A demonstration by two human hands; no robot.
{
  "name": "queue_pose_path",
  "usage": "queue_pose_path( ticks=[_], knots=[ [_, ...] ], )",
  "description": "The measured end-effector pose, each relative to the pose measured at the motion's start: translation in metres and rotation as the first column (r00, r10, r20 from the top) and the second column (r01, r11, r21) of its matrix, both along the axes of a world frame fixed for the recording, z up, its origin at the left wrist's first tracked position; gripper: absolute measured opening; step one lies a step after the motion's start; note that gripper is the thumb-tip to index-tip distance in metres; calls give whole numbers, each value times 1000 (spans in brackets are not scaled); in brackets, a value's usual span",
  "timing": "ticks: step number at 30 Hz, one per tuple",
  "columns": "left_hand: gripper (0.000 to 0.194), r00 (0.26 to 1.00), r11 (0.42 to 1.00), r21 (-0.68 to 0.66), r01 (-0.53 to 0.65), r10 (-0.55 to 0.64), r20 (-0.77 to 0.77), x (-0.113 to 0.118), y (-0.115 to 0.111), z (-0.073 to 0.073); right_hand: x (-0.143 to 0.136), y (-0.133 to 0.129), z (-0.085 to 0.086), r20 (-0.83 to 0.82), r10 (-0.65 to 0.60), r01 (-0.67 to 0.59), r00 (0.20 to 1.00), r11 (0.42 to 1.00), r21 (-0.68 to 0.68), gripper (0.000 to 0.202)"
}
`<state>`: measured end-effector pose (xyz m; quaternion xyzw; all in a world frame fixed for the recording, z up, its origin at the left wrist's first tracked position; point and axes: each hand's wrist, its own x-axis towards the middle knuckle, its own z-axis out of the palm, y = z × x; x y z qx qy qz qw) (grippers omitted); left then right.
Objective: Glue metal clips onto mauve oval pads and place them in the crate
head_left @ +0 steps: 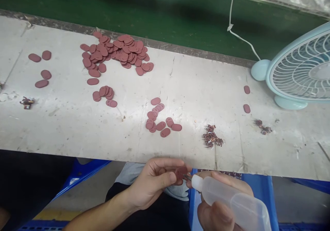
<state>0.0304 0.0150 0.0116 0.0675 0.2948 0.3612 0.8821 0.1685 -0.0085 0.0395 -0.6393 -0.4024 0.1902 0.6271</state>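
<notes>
- Left hand (152,179) pinches a reddish oval disc (180,171) just beside the surface (196,90).
- Right hand (217,215) grips a translucent bottle (239,201), its white cap (197,182) facing the disc.

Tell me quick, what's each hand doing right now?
Left hand: closed, holding a reddish oval piece.
Right hand: closed around a translucent bottle.
</notes>
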Motion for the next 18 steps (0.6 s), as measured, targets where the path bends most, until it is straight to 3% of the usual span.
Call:
queue_pose_path(
  ticks=[4, 9, 14, 18],
  knots=[
    [27, 1000, 1000, 4, 9, -9, 12, 0, 0, 1, -6, 5, 5, -59, -10, 12, 998, 999, 31, 34],
    [26, 1000, 1000, 2, 7, -7, 17, -1, 2, 3, -2, 4, 4, 56, 77, -80, 995, 996, 47, 33],
    [26, 1000, 1000, 3, 11, -11, 23, -3, 2, 4, -1, 2, 7, -145, 176, -168, 974, 983, 70, 30],
    [25, 1000, 1000, -10, 11, -10, 30, -3, 2, 4, 1, 2, 8, -147, 212, -201, 966, 976, 89, 30]
  ],
)
